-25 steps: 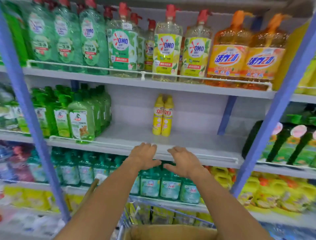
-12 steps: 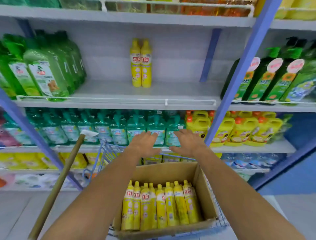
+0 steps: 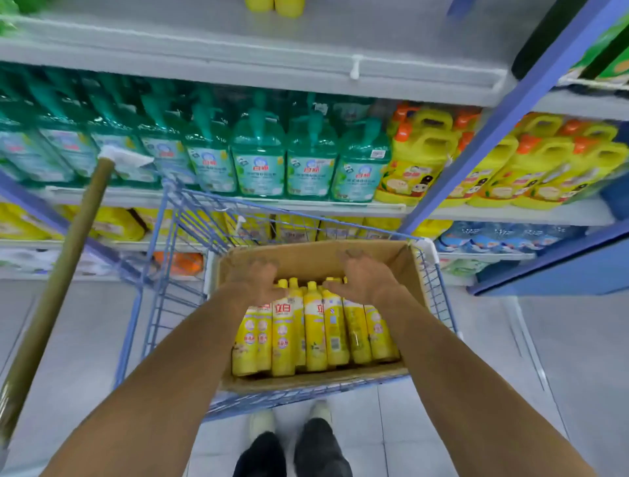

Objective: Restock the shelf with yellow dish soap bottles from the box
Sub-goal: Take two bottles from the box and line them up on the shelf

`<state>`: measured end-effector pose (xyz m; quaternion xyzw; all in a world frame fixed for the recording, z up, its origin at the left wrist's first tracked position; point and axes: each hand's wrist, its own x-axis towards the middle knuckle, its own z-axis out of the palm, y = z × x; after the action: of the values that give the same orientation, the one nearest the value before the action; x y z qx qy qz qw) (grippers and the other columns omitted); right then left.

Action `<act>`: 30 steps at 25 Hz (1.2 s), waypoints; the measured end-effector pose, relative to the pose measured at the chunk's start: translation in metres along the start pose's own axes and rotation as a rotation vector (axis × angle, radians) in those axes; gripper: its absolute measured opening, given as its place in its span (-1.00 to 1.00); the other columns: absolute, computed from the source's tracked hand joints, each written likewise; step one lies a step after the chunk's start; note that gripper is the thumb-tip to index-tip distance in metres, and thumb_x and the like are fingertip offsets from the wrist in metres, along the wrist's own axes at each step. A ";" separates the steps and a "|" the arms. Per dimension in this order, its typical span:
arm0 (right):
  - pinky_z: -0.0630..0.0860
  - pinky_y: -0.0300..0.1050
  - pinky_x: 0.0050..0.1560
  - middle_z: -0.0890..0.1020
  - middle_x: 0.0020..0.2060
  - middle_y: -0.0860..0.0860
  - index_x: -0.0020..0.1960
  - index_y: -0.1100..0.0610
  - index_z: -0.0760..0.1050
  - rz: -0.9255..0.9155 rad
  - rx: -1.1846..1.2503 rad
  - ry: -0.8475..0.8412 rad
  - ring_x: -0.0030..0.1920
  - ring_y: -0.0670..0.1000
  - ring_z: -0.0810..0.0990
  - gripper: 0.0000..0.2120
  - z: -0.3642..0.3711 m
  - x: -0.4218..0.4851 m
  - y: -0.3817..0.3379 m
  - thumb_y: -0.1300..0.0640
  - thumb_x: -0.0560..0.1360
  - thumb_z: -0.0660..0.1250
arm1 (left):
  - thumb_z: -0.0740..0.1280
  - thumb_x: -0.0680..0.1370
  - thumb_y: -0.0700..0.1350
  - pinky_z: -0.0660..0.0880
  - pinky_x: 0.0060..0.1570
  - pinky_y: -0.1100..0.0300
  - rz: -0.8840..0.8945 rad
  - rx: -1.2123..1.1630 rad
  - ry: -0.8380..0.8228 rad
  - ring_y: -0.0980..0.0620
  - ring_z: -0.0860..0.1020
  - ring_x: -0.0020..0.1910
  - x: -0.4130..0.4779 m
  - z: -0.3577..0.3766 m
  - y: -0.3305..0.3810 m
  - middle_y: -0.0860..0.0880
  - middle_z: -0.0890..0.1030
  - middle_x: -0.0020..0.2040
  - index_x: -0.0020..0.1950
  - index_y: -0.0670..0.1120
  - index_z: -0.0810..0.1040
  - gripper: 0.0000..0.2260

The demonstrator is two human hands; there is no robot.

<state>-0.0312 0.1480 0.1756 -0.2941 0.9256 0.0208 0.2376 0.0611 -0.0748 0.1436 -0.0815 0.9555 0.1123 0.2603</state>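
Several yellow dish soap bottles [image 3: 315,327] lie side by side in a cardboard box [image 3: 306,379]. Their bases are toward the person and their caps point away. They look full, so each probably has a fair weight for its slim size. The plastic walls would give a little under a squeeze, and the glossy labels may be slippery. The narrow shoulder just below the cap seems the best place to grasp one, since the bodies are packed tight and leave little room for fingers between them.

Both hands are over the cap end of the row. The left hand [image 3: 257,282] is above the leftmost bottles, with its thumb close to a cap. The right hand [image 3: 367,279] is above the rightmost ones, with its thumb reaching inward. The fingers of both are loosely spread and a little bent. Neither hand appears to have closed around anything, though blur hides the fingertips.

The box sits in a blue wire cart [image 3: 163,272]. Beyond the cart, at the top of the view, is the grey shelf [image 3: 238,58], well apart from the hands. The bases of two matching yellow bottles [image 3: 274,4] stand on it.
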 end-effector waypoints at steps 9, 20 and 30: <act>0.42 0.11 0.37 0.39 0.48 0.13 0.57 0.10 0.25 0.076 0.079 -0.198 0.47 0.19 0.34 -0.25 0.109 0.052 0.070 -0.33 0.56 0.24 | 0.29 0.57 0.26 0.45 0.26 -0.08 -0.050 -0.137 -0.157 -0.24 0.42 0.37 0.078 0.099 -0.002 -0.19 0.45 0.37 0.43 -0.16 0.35 -0.38; 0.49 0.12 0.21 0.55 0.26 0.25 0.34 0.22 0.40 0.180 0.210 -0.126 0.31 0.31 0.48 -0.43 0.178 0.138 0.102 -0.18 0.54 0.35 | 0.53 0.43 0.14 0.42 0.05 0.05 -0.206 -0.302 -0.068 -0.19 0.51 0.24 0.151 0.143 -0.009 -0.18 0.54 0.24 0.20 -0.14 0.47 -0.48; 0.48 -0.10 0.08 0.66 0.15 0.09 0.28 0.08 0.54 0.285 0.490 -0.094 0.22 0.13 0.59 -0.47 0.165 0.126 0.090 -0.02 0.37 0.57 | 0.68 0.23 -0.01 0.54 -0.08 0.13 -0.388 -0.699 -0.168 -0.06 0.61 0.04 0.143 0.123 -0.012 -0.05 0.62 0.06 0.16 -0.07 0.57 -0.43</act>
<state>-0.1010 0.1844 -0.0364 -0.0937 0.9230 -0.1568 0.3387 0.0003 -0.0688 -0.0352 -0.3342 0.8021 0.3855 0.3105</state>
